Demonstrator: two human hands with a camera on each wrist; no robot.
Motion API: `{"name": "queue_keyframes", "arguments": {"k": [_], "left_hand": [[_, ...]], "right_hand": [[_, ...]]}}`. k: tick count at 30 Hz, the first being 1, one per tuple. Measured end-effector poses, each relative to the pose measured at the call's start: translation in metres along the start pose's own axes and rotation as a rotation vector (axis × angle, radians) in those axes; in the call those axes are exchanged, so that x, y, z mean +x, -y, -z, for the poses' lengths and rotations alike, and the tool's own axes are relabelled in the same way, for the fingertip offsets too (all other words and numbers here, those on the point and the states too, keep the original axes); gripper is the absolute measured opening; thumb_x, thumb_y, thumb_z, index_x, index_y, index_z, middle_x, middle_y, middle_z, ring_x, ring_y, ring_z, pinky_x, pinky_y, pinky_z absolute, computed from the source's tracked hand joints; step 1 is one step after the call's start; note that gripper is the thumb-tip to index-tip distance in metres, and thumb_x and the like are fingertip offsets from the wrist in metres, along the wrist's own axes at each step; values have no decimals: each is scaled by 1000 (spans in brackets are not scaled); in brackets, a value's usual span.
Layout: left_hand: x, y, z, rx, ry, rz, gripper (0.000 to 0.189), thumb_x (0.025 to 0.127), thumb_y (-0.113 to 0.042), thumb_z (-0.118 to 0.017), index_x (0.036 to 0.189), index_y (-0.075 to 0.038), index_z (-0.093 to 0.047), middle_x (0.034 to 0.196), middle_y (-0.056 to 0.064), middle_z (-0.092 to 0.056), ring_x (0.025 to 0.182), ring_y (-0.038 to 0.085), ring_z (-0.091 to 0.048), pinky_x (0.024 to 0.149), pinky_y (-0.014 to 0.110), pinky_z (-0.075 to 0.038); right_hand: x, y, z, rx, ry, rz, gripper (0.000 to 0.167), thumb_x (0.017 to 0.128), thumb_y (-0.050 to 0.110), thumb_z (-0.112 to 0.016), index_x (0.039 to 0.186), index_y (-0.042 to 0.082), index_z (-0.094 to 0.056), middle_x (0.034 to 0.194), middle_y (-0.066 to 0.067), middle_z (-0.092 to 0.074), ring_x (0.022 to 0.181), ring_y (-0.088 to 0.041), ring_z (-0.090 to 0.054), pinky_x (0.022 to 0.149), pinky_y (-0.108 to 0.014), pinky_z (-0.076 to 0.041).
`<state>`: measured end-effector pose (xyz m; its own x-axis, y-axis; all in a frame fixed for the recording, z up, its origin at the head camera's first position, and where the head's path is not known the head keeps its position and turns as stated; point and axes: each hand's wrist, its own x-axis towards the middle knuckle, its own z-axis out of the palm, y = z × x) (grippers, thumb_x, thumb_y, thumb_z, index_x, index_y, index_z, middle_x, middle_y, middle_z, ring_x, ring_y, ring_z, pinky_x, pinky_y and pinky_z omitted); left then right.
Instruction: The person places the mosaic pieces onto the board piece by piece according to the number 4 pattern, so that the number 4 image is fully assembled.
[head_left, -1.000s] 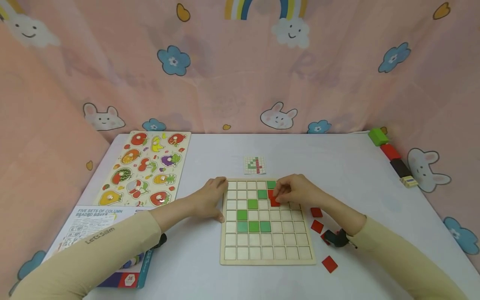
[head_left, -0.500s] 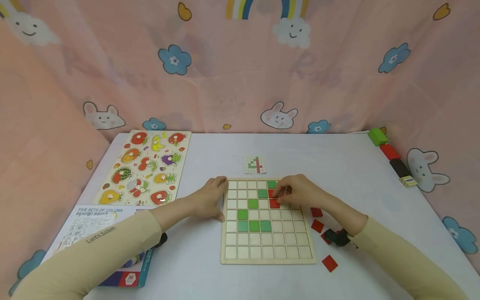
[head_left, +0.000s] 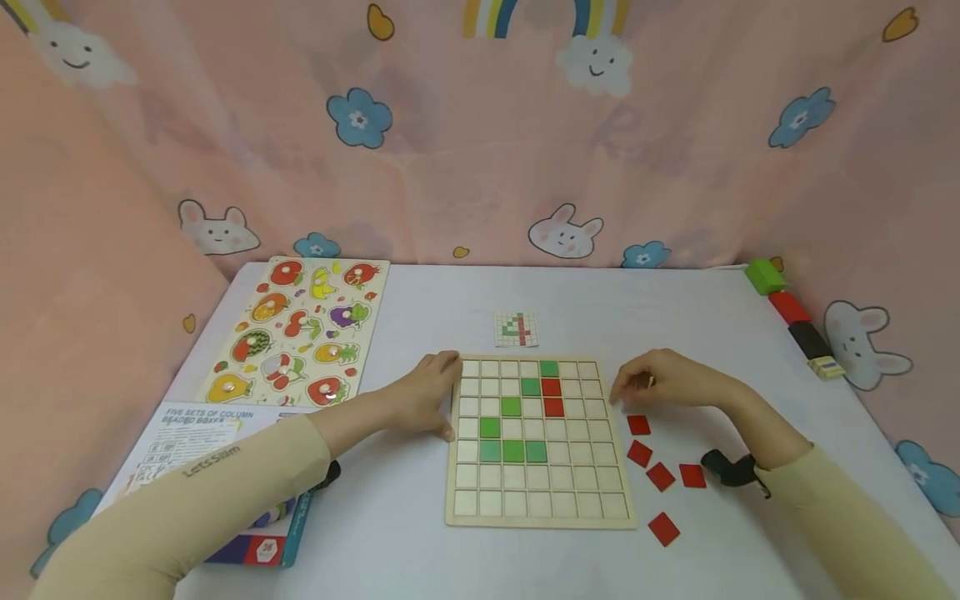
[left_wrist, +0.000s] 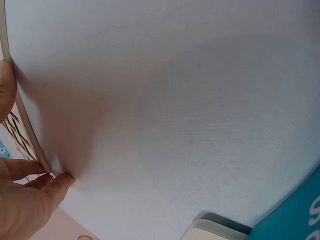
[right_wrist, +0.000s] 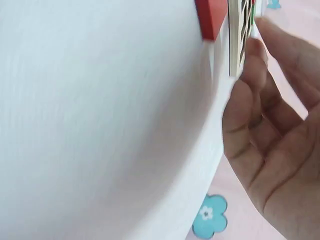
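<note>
The wooden grid board (head_left: 539, 477), pale and square with a raised lattice, lies flat on the counter (head_left: 592, 308), its cells set seven across and seven down. Seven green tiles (head_left: 513, 451), some brighter and some bluer, fill single cells: a diagonal steps from the fifth cell of the far row down to the second cell of the fourth row, then three sit side by side in the fifth row, second to fourth cells. Two red tiles (head_left: 553, 407) fill the fifth cells of the second and third rows, directly below the topmost green one. Five loose red squares (head_left: 661, 476) lie flat and scattered, apart from one another, beside the board's right edge, several turned at an angle.
</note>
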<state>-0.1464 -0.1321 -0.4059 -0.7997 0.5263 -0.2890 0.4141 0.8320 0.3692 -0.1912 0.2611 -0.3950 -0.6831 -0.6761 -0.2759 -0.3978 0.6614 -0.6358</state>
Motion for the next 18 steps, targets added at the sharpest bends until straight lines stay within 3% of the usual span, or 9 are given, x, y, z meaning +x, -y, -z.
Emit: {"name": "queue_keyframes", "arguments": {"k": [4, 7, 11, 18], "left_hand": [[0, -1, 1, 8, 5, 6, 115, 67, -38, -88, 154, 3, -24, 162, 25, -20, 149, 41, -23, 125, 47, -28], [0, -1, 1, 3, 7, 3, 115, 68, -38, -88, 154, 4, -23, 162, 26, -19, 149, 42, -23, 124, 48, -28], [0, -1, 1, 7, 9, 0, 114, 68, -38, -87, 154, 4, -23, 162, 26, -19, 149, 42, -23, 125, 48, -28], [0, -2, 2, 19, 11, 12, 115, 68, -39, -87, 154, 4, -23, 162, 26, -19, 149, 42, -23, 125, 48, -28]], "right_hand": [[-10, -8, 1, 40, 119, 0, 29, 84, 1, -70, 100, 25, -76, 91, -1, -66, 82, -14, -56, 66, -20, -50], [-15, -11, -2, 38, 148, -5, 31, 80, 4, -76, 99, 28, -76, 91, -1, -62, 83, -17, -55, 64, -19, -50], [-15, -12, -7, -21, 86, 4, 26, 76, 11, -83, 93, 27, -73, 87, 1, -60, 80, -15, -54, 64, -20, -50], [-7, -9, -4, -70, -73, -84, 19, 78, 13, -82, 82, 21, -65, 77, 7, -62, 73, -11, -55, 65, -21, -50]]}}
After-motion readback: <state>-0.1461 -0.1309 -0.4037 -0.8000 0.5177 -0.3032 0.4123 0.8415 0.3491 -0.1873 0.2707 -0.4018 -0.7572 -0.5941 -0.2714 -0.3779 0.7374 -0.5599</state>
